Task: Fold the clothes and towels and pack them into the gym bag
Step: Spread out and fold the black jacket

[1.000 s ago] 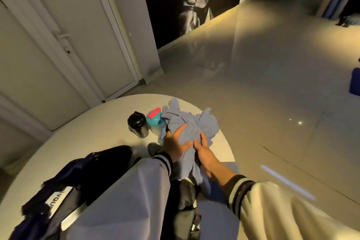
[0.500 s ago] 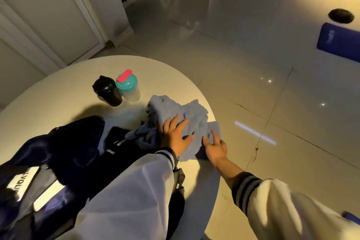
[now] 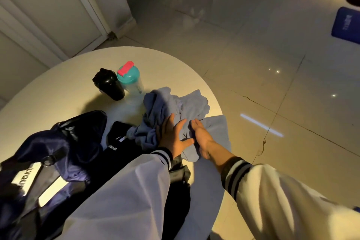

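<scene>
A crumpled light-blue garment (image 3: pixel 181 107) lies near the right edge of the round white table (image 3: pixel 58 87). My left hand (image 3: pixel 173 136) presses flat on it with fingers spread. Beside it, my right hand (image 3: pixel 202 138) rests on the same cloth with straight fingers, its edge down. A dark navy gym bag (image 3: pixel 58 154) with a white label sits at the left front. A black garment (image 3: pixel 120 146) with small white lettering lies between the bag and the blue cloth, partly hidden by my left sleeve.
A black shaker bottle (image 3: pixel 109 85) and a clear one with a teal lid and pink cap (image 3: pixel 129 78) stand behind the clothes. The table edge runs just right of the blue cloth. A blue mat (image 3: pixel 346 25) lies on the tiled floor at far right.
The blue garment went from held up in both hands to lying on the table. My right hand slid in from the cloth's right edge to beside my left hand.
</scene>
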`<action>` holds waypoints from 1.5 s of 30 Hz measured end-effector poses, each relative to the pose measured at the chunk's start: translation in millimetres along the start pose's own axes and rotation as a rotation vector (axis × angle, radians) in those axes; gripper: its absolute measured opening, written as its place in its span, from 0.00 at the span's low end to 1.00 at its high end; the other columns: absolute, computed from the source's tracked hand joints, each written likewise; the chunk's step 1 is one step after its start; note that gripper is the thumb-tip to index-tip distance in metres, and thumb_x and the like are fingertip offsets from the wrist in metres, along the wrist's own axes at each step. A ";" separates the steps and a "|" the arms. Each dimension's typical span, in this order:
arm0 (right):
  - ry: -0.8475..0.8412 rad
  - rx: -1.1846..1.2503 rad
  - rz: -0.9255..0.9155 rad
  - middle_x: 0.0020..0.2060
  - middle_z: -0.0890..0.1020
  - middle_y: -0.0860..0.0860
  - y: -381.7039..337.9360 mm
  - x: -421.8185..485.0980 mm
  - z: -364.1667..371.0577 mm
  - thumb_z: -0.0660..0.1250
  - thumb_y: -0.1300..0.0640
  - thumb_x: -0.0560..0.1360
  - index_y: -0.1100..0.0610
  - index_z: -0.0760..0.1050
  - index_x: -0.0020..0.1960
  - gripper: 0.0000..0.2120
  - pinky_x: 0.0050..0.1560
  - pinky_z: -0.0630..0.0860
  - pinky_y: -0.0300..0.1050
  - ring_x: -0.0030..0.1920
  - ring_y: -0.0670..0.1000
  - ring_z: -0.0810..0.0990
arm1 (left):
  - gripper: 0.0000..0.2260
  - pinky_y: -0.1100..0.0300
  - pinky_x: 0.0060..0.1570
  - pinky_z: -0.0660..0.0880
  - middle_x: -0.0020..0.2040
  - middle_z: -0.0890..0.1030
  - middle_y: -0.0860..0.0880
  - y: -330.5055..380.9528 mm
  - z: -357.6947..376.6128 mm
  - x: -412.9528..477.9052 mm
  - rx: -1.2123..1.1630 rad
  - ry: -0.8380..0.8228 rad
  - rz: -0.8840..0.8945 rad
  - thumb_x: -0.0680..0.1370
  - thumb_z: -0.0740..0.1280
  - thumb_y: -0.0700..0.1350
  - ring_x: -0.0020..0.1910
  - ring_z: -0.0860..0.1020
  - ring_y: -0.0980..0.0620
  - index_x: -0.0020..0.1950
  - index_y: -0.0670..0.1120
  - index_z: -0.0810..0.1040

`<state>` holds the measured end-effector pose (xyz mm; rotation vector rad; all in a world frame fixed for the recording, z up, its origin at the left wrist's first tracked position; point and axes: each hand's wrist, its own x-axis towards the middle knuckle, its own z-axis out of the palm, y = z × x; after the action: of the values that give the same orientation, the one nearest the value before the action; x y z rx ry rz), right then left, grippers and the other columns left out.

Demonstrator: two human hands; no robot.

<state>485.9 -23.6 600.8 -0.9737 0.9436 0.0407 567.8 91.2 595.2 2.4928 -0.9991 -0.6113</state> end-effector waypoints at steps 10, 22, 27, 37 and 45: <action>0.434 -0.566 0.086 0.76 0.59 0.54 40.7 10.1 -79.6 0.56 0.39 0.80 0.44 0.70 0.72 0.22 0.76 0.60 0.57 0.75 0.60 0.61 | 0.36 0.39 0.76 0.42 0.81 0.35 0.51 20.0 18.3 4.4 0.090 -0.157 -0.071 0.72 0.69 0.68 0.78 0.30 0.46 0.77 0.66 0.59; 0.077 0.020 -0.065 0.52 0.86 0.53 -24.8 -21.6 -4.4 0.60 0.50 0.83 0.56 0.80 0.58 0.14 0.50 0.79 0.46 0.53 0.53 0.84 | 0.27 0.45 0.78 0.50 0.81 0.50 0.51 -0.4 -1.1 5.5 -0.198 0.025 0.004 0.76 0.72 0.54 0.79 0.46 0.50 0.74 0.60 0.69; -0.104 -0.018 -0.233 0.46 0.86 0.44 -66.0 -15.7 39.9 0.61 0.52 0.83 0.55 0.81 0.60 0.13 0.45 0.78 0.34 0.46 0.42 0.85 | 0.29 0.42 0.74 0.57 0.79 0.58 0.48 -31.2 -22.7 13.2 0.059 0.159 -0.077 0.75 0.70 0.53 0.78 0.56 0.44 0.75 0.56 0.66; 0.073 -0.480 -0.308 0.49 0.69 0.40 3.0 12.7 23.6 0.57 0.51 0.84 0.45 0.74 0.52 0.07 0.63 0.61 0.45 0.58 0.50 0.65 | 0.23 0.42 0.74 0.57 0.79 0.61 0.48 -31.9 -6.4 -4.1 -0.087 0.156 -0.050 0.77 0.70 0.49 0.78 0.58 0.46 0.72 0.54 0.73; 0.143 -0.402 -0.256 0.71 0.73 0.54 35.3 -82.8 -0.7 0.59 0.58 0.84 0.59 0.68 0.74 0.18 0.71 0.66 0.46 0.71 0.54 0.71 | 0.14 0.44 0.59 0.73 0.56 0.84 0.47 20.1 5.5 -67.7 -0.163 0.265 0.002 0.72 0.70 0.43 0.56 0.80 0.42 0.57 0.49 0.84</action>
<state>419.3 27.0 634.2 -1.4797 0.9531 -0.0577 509.8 125.2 617.5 2.3514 -0.8177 -0.3343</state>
